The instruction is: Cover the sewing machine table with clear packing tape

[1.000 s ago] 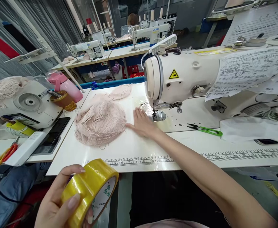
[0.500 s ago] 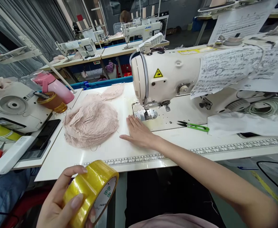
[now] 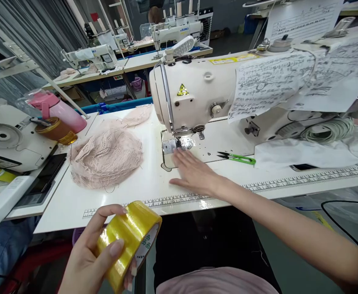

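Note:
My left hand (image 3: 96, 249) grips a wide roll of yellow clear packing tape (image 3: 130, 237) in front of the table's near edge. Palm down with fingers stretched out, my right hand (image 3: 194, 171) lies at the white tabletop just in front of the needle plate (image 3: 185, 143) of a sewing machine (image 3: 194, 85). Nothing shows in that hand. A crumpled heap of pale pink lace fabric (image 3: 108, 155) rests on the table to the left of it. Green-handled thread snips (image 3: 240, 159) lie to its right.
A printed ruler strip (image 3: 172, 201) runs along the table's front. White cloth (image 3: 289, 153) and a coil of pale cord (image 3: 328, 132) lie at the right. Handwritten sheets (image 3: 267, 81) hang on the machine. At left stand a pink flask (image 3: 62, 110), a brown cup (image 3: 54, 130) and another machine (image 3: 10, 134).
My right hand has slid right and nearer over the tabletop, away from the lace, below the needle plate. My left hand still holds the tape, slightly farther right. The whole view has shifted.

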Demonstrator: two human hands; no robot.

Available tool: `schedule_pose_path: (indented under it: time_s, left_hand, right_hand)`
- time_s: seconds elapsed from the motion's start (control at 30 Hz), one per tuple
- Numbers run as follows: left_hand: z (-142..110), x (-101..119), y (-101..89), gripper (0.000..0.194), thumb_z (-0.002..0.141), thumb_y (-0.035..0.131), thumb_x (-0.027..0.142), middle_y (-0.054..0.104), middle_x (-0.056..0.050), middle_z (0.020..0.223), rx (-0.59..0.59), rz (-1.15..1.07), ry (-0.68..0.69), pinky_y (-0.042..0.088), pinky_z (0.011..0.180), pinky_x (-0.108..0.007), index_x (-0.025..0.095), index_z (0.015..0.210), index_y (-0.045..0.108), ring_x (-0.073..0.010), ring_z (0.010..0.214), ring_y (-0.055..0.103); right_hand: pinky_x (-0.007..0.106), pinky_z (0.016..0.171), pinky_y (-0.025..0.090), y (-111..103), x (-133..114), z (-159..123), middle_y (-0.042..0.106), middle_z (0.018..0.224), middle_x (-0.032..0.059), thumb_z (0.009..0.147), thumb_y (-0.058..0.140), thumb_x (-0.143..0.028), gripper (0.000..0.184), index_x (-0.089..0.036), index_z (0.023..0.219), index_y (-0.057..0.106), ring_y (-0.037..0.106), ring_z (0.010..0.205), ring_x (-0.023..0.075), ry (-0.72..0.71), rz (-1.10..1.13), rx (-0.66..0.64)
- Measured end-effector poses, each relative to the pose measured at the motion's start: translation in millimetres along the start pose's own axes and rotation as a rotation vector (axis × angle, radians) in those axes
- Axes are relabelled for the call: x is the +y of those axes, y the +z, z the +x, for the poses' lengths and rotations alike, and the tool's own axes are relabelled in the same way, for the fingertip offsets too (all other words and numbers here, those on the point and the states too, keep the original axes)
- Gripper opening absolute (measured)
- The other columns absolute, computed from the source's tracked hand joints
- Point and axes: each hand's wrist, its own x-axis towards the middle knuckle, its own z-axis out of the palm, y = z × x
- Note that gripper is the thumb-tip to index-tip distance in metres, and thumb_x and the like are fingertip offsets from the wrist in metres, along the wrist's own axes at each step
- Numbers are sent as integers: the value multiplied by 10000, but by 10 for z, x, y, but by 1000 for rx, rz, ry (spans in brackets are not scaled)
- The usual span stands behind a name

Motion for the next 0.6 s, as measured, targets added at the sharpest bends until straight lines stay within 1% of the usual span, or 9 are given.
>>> schedule_pose_path:
  time_s: [0.07,0.13,0.2,0.23,0.37,0.47,0.5,0.53,0.6]
  left_hand:
    - [-17,-9,61,781,534,869,634,588,40,418,-23,6,2,402,331,-176,288,1080,431,-150,286,496]
    - [-34,-28,114,760,556,867,613,601,34,434,-51,16,0,415,326,-184,277,1085,437,-157,290,508]
    - [-53,-53,154,723,599,855,584,618,25,454,-87,20,3,427,329,-190,270,1099,437,-162,302,524]
    - [-63,-66,170,702,623,847,566,625,22,465,-102,19,6,435,334,-192,269,1107,435,-164,314,534]
    - [-91,-108,210,684,653,836,545,630,20,481,-144,10,-14,439,347,-183,265,1124,427,-163,335,553]
    - [-90,-116,253,689,637,857,538,652,24,527,-198,-19,-72,461,358,-191,266,1103,430,-154,345,563]
    - [-87,-115,275,670,642,863,514,667,26,571,-221,-29,-87,481,366,-201,266,1094,436,-154,366,581]
    - [-84,-112,301,635,660,861,486,678,27,620,-244,-35,-97,502,379,-210,265,1087,446,-155,394,604]
    - [-79,-105,356,542,718,831,431,682,25,700,-306,-26,-102,541,412,-224,260,1083,469,-164,473,653]
  right_hand:
    - [497,1285,15,-1,97,-104,-39,1650,139,962,327,-718,973,-24,1597,81,-56,1544,295,49,-52,0]
    - [494,1288,41,16,155,-214,-48,1645,147,944,331,-751,1013,-11,1593,89,-43,1547,294,-5,-60,-32]
    - [485,1290,90,31,194,-333,-10,1648,150,940,336,-761,1009,-19,1593,133,15,1551,292,-81,-52,-40]
    - [482,1289,114,32,215,-394,22,1649,152,943,339,-757,995,-24,1593,160,49,1550,294,-89,-54,-31]
    - [498,1283,154,8,302,-637,90,1647,166,962,342,-726,951,-25,1588,200,113,1544,304,35,-109,47]
    - [518,1283,150,-35,268,-812,179,1640,156,984,332,-692,875,-51,1576,277,170,1539,295,18,-110,67]
    - [529,1277,178,-63,223,-865,248,1629,140,1002,321,-661,803,-88,1563,339,219,1529,291,2,-85,93]
    - [539,1259,238,-98,163,-914,335,1604,123,1018,315,-625,720,-132,1534,416,290,1507,290,-6,-43,138]
    - [516,1149,428,-187,9,-991,520,1490,103,1035,335,-564,567,-217,1415,572,476,1392,289,11,88,259]
